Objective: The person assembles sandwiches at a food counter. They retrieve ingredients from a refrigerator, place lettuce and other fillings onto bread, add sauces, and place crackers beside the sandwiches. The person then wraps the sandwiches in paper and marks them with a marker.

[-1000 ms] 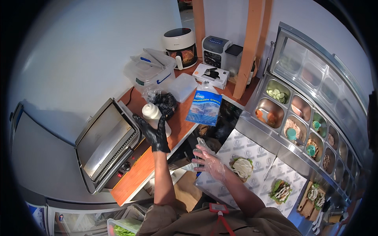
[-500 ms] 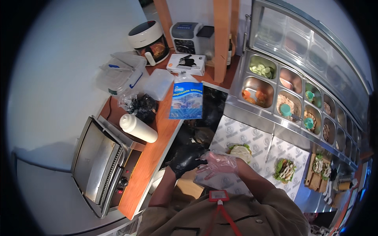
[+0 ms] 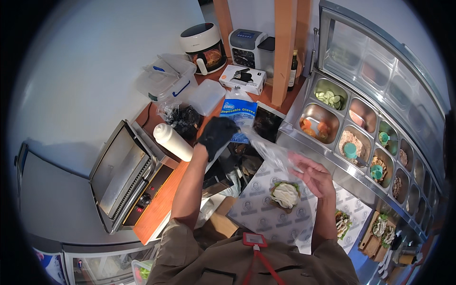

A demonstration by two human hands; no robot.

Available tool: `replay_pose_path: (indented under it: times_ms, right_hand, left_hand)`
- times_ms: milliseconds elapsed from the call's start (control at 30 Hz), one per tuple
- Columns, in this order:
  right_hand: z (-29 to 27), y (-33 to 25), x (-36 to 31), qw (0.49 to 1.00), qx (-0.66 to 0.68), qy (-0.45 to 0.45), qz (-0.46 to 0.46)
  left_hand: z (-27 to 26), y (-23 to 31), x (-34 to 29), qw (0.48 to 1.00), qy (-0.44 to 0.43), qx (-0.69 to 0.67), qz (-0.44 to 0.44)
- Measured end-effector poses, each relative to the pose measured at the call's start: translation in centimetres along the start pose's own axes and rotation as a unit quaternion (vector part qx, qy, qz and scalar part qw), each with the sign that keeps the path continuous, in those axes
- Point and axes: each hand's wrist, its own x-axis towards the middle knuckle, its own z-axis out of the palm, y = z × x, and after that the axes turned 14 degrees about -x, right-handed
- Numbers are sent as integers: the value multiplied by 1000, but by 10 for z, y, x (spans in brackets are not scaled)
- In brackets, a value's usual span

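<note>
My left hand point(image 3: 217, 137), in a black glove, is closed on one end of a clear plastic glove point(image 3: 268, 148). The thin film stretches across to my bare right hand point(image 3: 314, 176), whose fingers are extended and still partly touched by its loose end. Below the film, a bun or bread round point(image 3: 286, 194) topped with white sauce over lettuce lies on printed paper point(image 3: 256, 199). Just behind my left hand rests a blue packet of disposable gloves point(image 3: 240, 113).
A white squeeze bottle point(image 3: 173, 142) and a grill press point(image 3: 126, 175) stand on the left. Steel food pans point(image 3: 320, 123) line the right side. Another topped portion point(image 3: 343, 224) and a wooden board point(image 3: 375, 237) with food sit farther right. An air fryer point(image 3: 204, 47) is at the back.
The clear glove has come off most of my right hand and is stretched out. My left hand has moved up and away, and my hands are farther apart. The view has shifted.
</note>
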Motion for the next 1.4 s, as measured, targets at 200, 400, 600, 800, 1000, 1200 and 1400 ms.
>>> replay_pose_path:
  times_ms: [200,400,600,800,1000,1200,1400]
  right_hand:
    - [-14,-45,-27,982,-76,146,-91]
    - [-26,-73,-73,939,-228,249,-68]
    - [29,-53,15,934,-311,174,10]
    - [105,-9,207,894,-439,66,-64]
    - [219,16,456,746,-619,90,-226]
    - [288,52,604,585,-806,66,-65]
    - [259,-41,628,677,-718,91,-135]
  left_hand:
    - [-53,-42,105,909,45,354,-215]
    - [-70,-45,149,880,-130,415,-192]
    - [-88,-21,164,861,-214,445,-121]
    - [-222,43,145,851,-222,476,-17]
    - [-399,45,91,940,69,331,54]
    - [-467,-57,61,906,66,418,33]
    - [-468,-187,89,933,-38,325,-150]
